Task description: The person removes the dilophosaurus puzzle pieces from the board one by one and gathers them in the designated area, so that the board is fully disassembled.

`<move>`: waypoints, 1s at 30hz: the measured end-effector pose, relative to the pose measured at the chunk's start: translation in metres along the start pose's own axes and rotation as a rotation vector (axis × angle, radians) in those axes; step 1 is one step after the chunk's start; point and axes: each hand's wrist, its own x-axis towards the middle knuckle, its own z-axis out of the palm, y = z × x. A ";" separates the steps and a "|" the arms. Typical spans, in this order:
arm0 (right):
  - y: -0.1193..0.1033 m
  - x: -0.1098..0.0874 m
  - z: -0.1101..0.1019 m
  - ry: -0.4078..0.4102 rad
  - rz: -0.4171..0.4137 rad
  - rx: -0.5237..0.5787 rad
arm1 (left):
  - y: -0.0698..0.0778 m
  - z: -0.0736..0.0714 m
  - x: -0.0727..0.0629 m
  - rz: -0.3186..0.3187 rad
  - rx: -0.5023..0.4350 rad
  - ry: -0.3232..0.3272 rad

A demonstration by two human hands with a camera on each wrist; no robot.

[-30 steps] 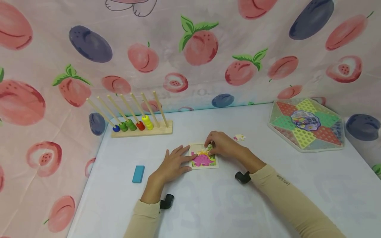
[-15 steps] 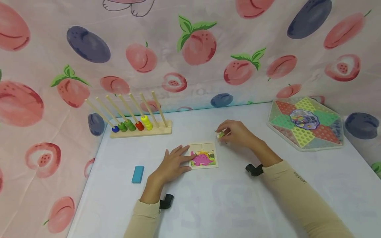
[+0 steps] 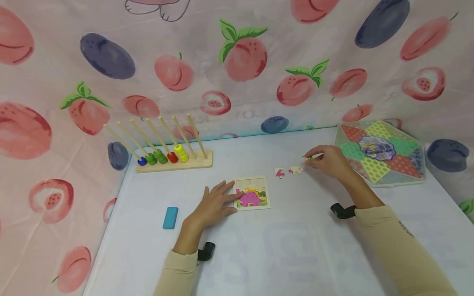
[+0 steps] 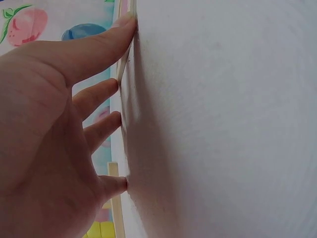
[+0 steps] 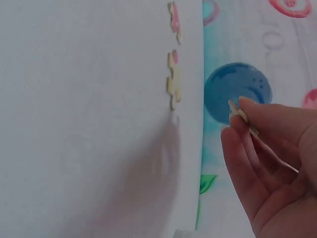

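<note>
A small dinosaur jigsaw puzzle lies in its wooden frame at the table's middle, with bare wood along its upper part. My left hand rests with spread fingers at the frame's left side, the index finger reaching over the picture. To the right of the frame, my right hand holds a jigsaw piece off the table between thumb and fingers, seen nearly edge-on. Two loose pieces lie between: a pink one and a mostly pale one. The right wrist view shows both at a steep slant.
An abacus-like rack with colored beads stands at the back left. Near my left hand lies a blue block. A hexagonal Chinese checkers box sits at the back right, behind my right hand. Fruit-patterned cloth hangs behind the table.
My right hand has left the puzzle's upper right area and moved right with a piece. A pink piece now lies beside the pale one. The left hand has stayed put.
</note>
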 end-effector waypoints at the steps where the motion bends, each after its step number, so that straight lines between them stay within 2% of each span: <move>1: 0.003 0.000 0.000 -0.002 0.017 0.002 | 0.000 0.000 0.000 0.004 0.000 0.004; 11: 0.023 0.002 0.011 -0.064 0.184 -0.014 | 0.000 0.002 -0.001 -0.006 -0.009 0.011; 21: 0.024 0.001 0.018 -0.014 0.183 -0.086 | 0.001 0.001 0.000 -0.009 0.005 0.006; 25: 0.021 0.002 0.018 -0.019 0.180 -0.105 | 0.001 -0.002 0.001 -0.008 0.022 -0.003; 30: 0.019 0.002 0.017 -0.032 0.177 -0.118 | 0.000 -0.003 0.004 -0.020 0.041 0.016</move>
